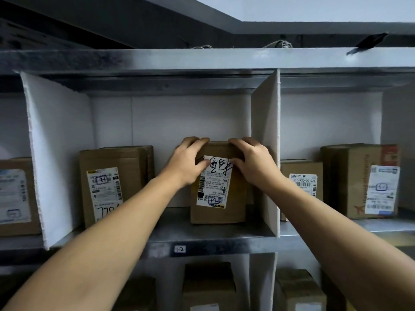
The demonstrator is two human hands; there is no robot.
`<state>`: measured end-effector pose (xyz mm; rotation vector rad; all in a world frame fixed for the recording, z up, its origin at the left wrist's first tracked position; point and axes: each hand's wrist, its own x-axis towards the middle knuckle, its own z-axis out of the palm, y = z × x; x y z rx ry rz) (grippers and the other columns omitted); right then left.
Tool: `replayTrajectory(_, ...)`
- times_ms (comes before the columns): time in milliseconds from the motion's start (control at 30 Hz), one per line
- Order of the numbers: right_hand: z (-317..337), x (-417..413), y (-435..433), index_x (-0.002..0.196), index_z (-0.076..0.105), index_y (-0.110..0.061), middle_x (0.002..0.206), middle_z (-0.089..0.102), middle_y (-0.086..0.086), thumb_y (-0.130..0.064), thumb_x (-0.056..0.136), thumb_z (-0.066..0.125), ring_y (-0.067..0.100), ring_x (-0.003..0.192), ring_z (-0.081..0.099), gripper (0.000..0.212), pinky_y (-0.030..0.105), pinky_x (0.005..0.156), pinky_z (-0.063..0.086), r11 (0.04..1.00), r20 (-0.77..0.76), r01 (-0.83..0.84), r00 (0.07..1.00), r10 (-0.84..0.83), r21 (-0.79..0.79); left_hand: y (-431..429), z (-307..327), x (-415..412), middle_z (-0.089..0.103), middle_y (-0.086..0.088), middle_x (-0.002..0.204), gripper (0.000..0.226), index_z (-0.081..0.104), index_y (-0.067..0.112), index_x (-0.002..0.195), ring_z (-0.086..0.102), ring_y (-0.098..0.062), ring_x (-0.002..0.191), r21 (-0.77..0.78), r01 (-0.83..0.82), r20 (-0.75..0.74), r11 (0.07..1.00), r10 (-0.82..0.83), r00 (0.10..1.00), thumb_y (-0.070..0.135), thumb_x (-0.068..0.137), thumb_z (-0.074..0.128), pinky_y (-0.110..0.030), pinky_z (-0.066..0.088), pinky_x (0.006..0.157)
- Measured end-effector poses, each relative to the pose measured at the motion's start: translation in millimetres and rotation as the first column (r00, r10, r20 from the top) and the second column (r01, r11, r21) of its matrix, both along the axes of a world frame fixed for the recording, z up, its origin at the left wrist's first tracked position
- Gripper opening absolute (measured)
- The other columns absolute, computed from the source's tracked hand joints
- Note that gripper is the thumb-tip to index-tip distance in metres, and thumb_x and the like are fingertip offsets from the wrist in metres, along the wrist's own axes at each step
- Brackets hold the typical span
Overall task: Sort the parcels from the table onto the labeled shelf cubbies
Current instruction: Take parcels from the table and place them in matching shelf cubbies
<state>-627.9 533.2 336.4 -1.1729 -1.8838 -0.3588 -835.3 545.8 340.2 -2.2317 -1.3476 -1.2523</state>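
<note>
Left hand (pixel 188 163) and right hand (pixel 254 163) each clamp a top corner of the parcel (pixel 219 213), likely seating it upright, label (pixel 214 185) outward; cubby tag (pixel 180 249) below hands seems matching.

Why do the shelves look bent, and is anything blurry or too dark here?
Head view: the wide-angle lens bows the top shelf edge; the lower cubbies lie in shadow; the label on the held parcel is sharp, the one on the far-left parcel soft.

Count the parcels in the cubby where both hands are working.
2. The left parcel stands at the left of the cubby; the held parcel sits right of centre, gripped by the left hand and right hand. Another may hide behind the left parcel.
</note>
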Motion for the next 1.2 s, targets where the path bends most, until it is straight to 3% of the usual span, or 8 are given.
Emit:
replayTrajectory(167, -2, 0, 2, 0.146, 0.049, -0.023, 0.144, 0.051, 0.011, -0.027, 0.096, 0.065, 0.032, 0.126, 0.053, 0.053, 0.04, 0.105, 0.045, 0.999, -0.004, -0.033, 0.999, 0.033, -0.01, -3, -1, 1, 0.04, -0.009, 0.146, 0.061, 0.04, 0.025, 0.146, 0.041, -0.03, 0.13, -0.001, -0.047, -0.02, 0.999, 0.047, 0.999, 0.034, 0.09, 0.064, -0.041, 0.038, 0.108)
replayTrajectory(367, -12, -11, -11, 0.15, 0.039, -0.032, 0.161, 0.027, 0.012, -0.04, 0.097, 0.06, 0.039, 0.141, 0.038, 0.058, 0.051, 0.105, 0.045, 0.999, -0.066, -0.052, 0.996, 0.052, 0.001, -23, 0, -9, 0.035, -0.005, 0.152, 0.062, 0.034, 0.032, 0.149, 0.034, -0.024, 0.138, 0.025, -0.084, 0.049, 0.996, 0.083, 0.995, 0.045, 0.093, 0.058, -0.03, 0.027, 0.107)
replayTrajectory(500, -18, -10, -30, 0.15, 0.038, -0.03, 0.162, 0.024, 0.016, -0.042, 0.098, 0.057, 0.041, 0.146, 0.026, 0.057, 0.058, 0.105, 0.043, 0.993, 0.087, 0.023, 0.996, -0.034, 0.118, -48, 1, -18, 0.041, -0.003, 0.148, 0.059, 0.038, 0.027, 0.147, 0.037, -0.023, 0.136, 0.067, -0.142, -0.024, 0.988, 0.144, 0.989, 0.043, 0.094, 0.057, -0.039, 0.033, 0.108)
replayTrajectory(633, -24, -1, -50, 0.15, 0.042, -0.024, 0.162, 0.026, 0.018, -0.04, 0.098, 0.058, 0.04, 0.15, 0.02, 0.056, 0.058, 0.111, 0.035, 0.987, 0.147, 0.046, 0.987, -0.069, 0.156, -75, -14, -20, 0.043, -0.001, 0.145, 0.056, 0.039, 0.026, 0.145, 0.039, -0.022, 0.133, 0.045, -0.153, -0.042, 0.987, 0.155, 0.987, 0.039, 0.094, 0.058, -0.039, 0.033, 0.106)
replayTrajectory(900, -50, 29, -102, 0.148, 0.042, -0.022, 0.158, 0.032, 0.017, -0.041, 0.099, 0.053, 0.037, 0.149, 0.022, 0.053, 0.053, 0.114, 0.032, 0.989, 0.238, 0.129, 0.961, -0.142, 0.071, -124, -51, 3, 0.046, 0.002, 0.14, 0.053, 0.041, 0.028, 0.143, 0.042, -0.023, 0.127, 0.013, -0.205, -0.113, 0.979, 0.206, 0.972, 0.042, 0.094, 0.054, -0.043, 0.039, 0.103)
replayTrajectory(1200, -70, 105, -139, 0.144, 0.045, -0.016, 0.151, 0.04, 0.02, -0.034, 0.097, 0.06, 0.039, 0.139, 0.035, 0.052, 0.053, 0.104, 0.044, 0.977, 0.22, 0.213, 0.952, -0.211, 0.017, -153, -56, 92, 0.045, 0.002, 0.143, 0.051, 0.041, 0.027, 0.143, 0.039, -0.02, 0.132, 0.059, -0.045, -0.145, 0.997, 0.054, 0.988, 0.039, 0.094, 0.053, -0.043, 0.036, 0.108)
